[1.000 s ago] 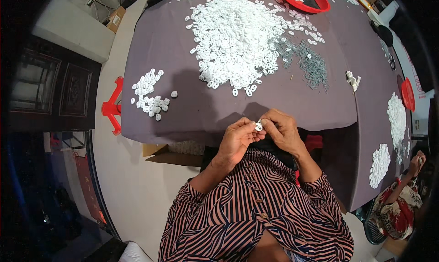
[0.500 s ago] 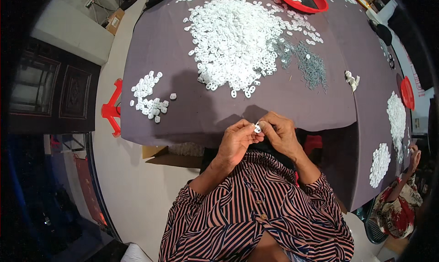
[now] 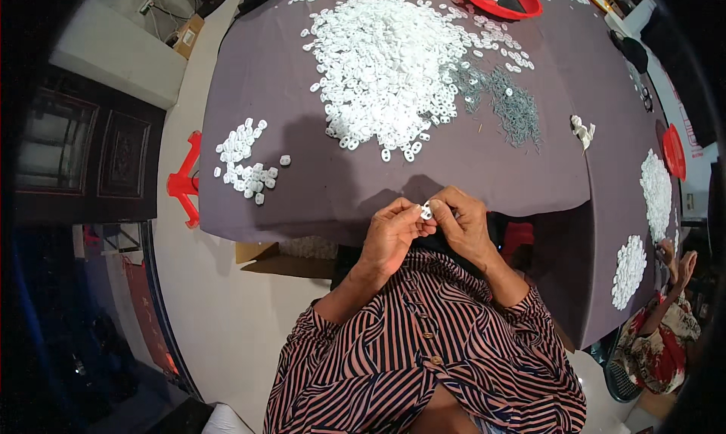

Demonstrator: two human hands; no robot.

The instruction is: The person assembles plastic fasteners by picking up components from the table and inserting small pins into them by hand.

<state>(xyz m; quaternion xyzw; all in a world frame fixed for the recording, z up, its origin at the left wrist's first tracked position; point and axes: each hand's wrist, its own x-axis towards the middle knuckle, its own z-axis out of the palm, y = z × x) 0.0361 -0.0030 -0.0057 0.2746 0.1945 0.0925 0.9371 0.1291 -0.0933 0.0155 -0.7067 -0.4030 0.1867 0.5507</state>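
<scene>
Close in front of my body, near the table's front edge, my left hand (image 3: 388,236) pinches a small white plastic piece (image 3: 427,214) with dark holes. My right hand (image 3: 466,228) is closed against the same piece from the other side, thumb and forefinger pressed together at its upper edge. Whether a tiny part sits between the right fingertips is too small to tell. Beyond the hands lies a big heap of like white pieces (image 3: 386,71). To its right spreads a pile of thin grey pins (image 3: 516,110). A smaller group of white pieces (image 3: 249,178) lies at the left.
A red tray (image 3: 514,12) holding white pieces stands at the far right of the heap. A crumpled white scrap (image 3: 581,131) lies on the grey tablecloth (image 3: 544,180). At the right, another person's hands (image 3: 684,267) work by more white piles. A red stool (image 3: 184,183) stands left.
Both my hands stay together in nearly the same place, with the white piece turned slightly between the fingers. At the right, the other person's second hand has come into view beside a pile.
</scene>
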